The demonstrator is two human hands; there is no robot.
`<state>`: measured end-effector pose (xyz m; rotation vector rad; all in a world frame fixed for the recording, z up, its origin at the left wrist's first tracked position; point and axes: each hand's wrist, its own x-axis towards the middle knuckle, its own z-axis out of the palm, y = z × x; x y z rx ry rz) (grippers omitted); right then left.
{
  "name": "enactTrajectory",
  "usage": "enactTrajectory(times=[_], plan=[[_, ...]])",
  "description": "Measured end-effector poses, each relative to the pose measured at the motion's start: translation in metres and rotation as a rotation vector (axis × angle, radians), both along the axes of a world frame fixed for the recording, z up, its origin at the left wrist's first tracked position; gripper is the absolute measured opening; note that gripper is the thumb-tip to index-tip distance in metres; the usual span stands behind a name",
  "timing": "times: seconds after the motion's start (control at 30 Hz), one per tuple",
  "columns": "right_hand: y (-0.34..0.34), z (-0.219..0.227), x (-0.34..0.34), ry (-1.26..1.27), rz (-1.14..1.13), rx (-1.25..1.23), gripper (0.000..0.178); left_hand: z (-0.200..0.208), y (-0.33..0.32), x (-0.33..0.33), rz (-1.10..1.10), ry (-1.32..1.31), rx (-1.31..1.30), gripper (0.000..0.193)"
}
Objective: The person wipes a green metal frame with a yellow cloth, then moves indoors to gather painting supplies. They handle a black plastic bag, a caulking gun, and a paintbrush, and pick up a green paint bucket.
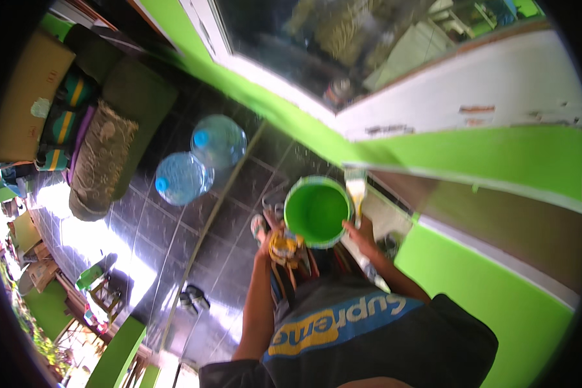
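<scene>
A round bucket point(318, 212), bright green inside with a pale rim, is in front of my body. My right hand point(362, 234) is closed at the bucket's right side. From it a flat paintbrush point(355, 184) points away from me, its pale, wide head at the far end; the fingers around its handle are partly hidden. My left hand point(265, 244) is closed at the bucket's near left side, next to a crumpled yellow-and-white bundle point(284, 247), perhaps a cloth. The bundle appears to be in that hand, though its grip is too small to make out fully.
Two large blue water bottles point(218, 141) stand on the dark tiled floor point(194, 242). A rolled rug point(103, 158) and a cardboard box point(29, 97) are at far left. Shoes point(194, 299) lie on the floor. A green wall point(491, 158) with a white-framed window point(368, 52) runs along the right.
</scene>
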<state>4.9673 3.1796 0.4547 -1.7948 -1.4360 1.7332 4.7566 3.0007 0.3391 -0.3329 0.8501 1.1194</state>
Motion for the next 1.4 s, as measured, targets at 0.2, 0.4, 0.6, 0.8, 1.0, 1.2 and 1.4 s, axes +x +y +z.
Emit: enactTrajectory(times=[0.2,0.4,0.6,0.8,1.0,1.2,1.4], plan=[[-0.02,0.03,-0.014,0.058,-0.148,-0.07,0.021,0.041,0.011,-0.044,-0.088,0.083,-0.072,0.029],[-0.057,0.037,-0.003,0.208,-0.108,-0.085,0.037,0.045,-0.024,-0.089,-0.077,0.311,0.19,0.023],[-0.092,0.065,-0.01,0.609,-0.07,-0.184,0.047,0.106,-0.07,-0.132,-0.107,0.411,0.296,0.018],[-0.136,0.059,-0.023,0.647,-0.167,-0.269,0.043,0.139,-0.115,-0.146,-0.249,0.501,0.303,0.026],[-0.157,0.062,-0.044,0.405,-0.031,-0.113,0.031,0.154,-0.14,-0.126,-0.148,0.459,0.39,0.024],[-0.161,0.06,-0.051,0.401,-0.035,-0.059,0.026,0.134,-0.149,-0.11,-0.009,0.21,0.374,0.025],[-0.171,0.043,-0.046,0.45,-0.221,-0.062,0.02,0.082,-0.163,-0.116,0.151,0.047,0.324,0.035]])
